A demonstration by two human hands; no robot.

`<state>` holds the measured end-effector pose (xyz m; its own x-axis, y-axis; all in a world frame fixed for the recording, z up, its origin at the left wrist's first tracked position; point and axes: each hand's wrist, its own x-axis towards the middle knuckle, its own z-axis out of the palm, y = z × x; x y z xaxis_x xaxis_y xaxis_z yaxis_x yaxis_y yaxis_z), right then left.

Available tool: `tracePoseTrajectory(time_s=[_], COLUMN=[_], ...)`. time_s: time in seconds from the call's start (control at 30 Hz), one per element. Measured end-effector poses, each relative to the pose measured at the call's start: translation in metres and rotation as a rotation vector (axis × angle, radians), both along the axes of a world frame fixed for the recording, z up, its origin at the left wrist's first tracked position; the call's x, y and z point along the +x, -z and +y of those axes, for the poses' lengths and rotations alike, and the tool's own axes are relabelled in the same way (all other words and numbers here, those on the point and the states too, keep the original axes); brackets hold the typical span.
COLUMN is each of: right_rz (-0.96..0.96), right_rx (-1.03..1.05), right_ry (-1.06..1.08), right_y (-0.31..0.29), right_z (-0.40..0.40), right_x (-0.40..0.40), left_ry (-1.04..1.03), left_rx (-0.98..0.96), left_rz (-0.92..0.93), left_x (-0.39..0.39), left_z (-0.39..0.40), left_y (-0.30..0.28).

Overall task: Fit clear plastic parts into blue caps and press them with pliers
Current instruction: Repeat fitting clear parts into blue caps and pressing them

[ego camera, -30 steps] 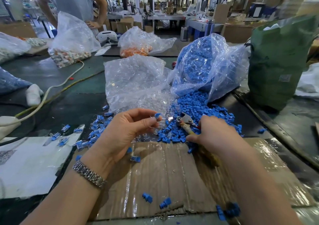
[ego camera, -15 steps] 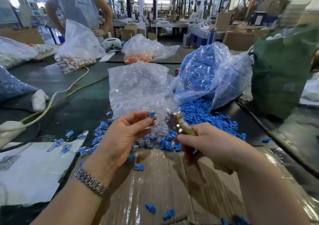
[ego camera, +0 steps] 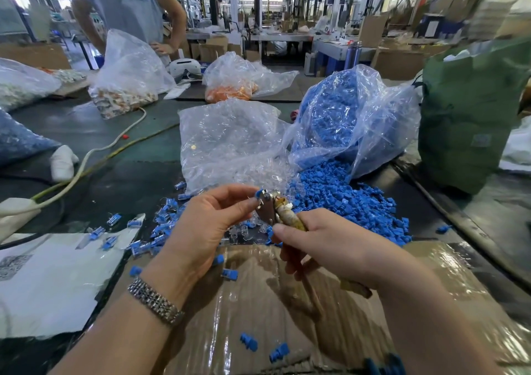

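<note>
**Hands w/ pliers and blue cap over worktop**

Left hand [ego camera: 207, 225], w/ metal watch [ego camera: 155, 305] on wrist, is raised above the worktop [ego camera: 120, 150], thumb and forefinger pinching a small blue cap [ego camera: 259, 193] at the tip of the pliers [ego camera: 271, 208]. Right hand [ego camera: 324, 245] is curled round the pliers' handles, metal head pointing up and left, touching the cap. Can't tell if a clear part sits in the cap.

Below both hands lies taped cardboard [ego camera: 258, 303] w/ a few loose caps on it. Just beyond the hands, a pile of blue caps [ego camera: 344, 205] spills from an open clear bag [ego camera: 344, 121] on the right. Beside it, centre, a second bag [ego camera: 230, 144] holds clear parts, some spilled at its mouth. Assembled blue-and-clear pieces [ego camera: 161, 225] are scattered left of the hands, near a white sheet [ego camera: 51, 282].

Far side: a green sack [ego camera: 471, 116] at right, bag of orange bits [ego camera: 230, 91] centre, and a person [ego camera: 126, 4] standing behind another bag [ego camera: 126, 73], hand on hip.
</note>
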<state>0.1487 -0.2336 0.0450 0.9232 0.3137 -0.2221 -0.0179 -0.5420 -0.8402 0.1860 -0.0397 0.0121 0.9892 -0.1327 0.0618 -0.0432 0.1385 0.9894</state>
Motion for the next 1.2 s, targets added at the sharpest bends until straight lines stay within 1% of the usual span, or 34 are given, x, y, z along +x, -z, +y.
tracePoseTrajectory(time_s=[0.2,0.63,0.7,0.83,0.9,1.0,1.1,1.17,1.2], right_rz=[-0.059,0.027,0.017,-0.049,-0.055,-0.052,-0.043,-0.042,-0.065], right_rx=[-0.164,-0.056,-0.075,-0.213,-0.229,-0.216,-0.141,-0.105,-0.103], right_ry=[0.048,0.018,0.021,0.024,0.021,0.009,-0.012,0.012,0.054], right_y=[0.003,0.004,0.005,0.005,0.006,0.009,0.006,0.003,0.002], right_z=[0.01,0.003,0.004,0.008,0.006,0.003,-0.004,-0.01,-0.015], right_x=[0.002,0.003,0.003,0.003,0.003,0.004,0.004,0.005,0.007], left_ry=[-0.033,-0.038,-0.039,-0.056,-0.056,-0.035,-0.011,-0.059,-0.109], left_rx=[0.074,0.185,0.203,0.228,0.253,0.265,0.248,0.262,0.302], left_rz=[-0.057,-0.08,-0.082,-0.079,-0.075,-0.071,-0.077,-0.118,-0.15], left_x=[-0.002,-0.002,-0.002,-0.002,-0.002,-0.002,-0.001,0.001,0.002], left_z=[0.0,0.0,0.0,0.0,0.001,0.002,0.005,0.01,0.014], left_y=[0.0,0.001,0.001,0.002,0.003,0.003,0.0,-0.003,-0.004])
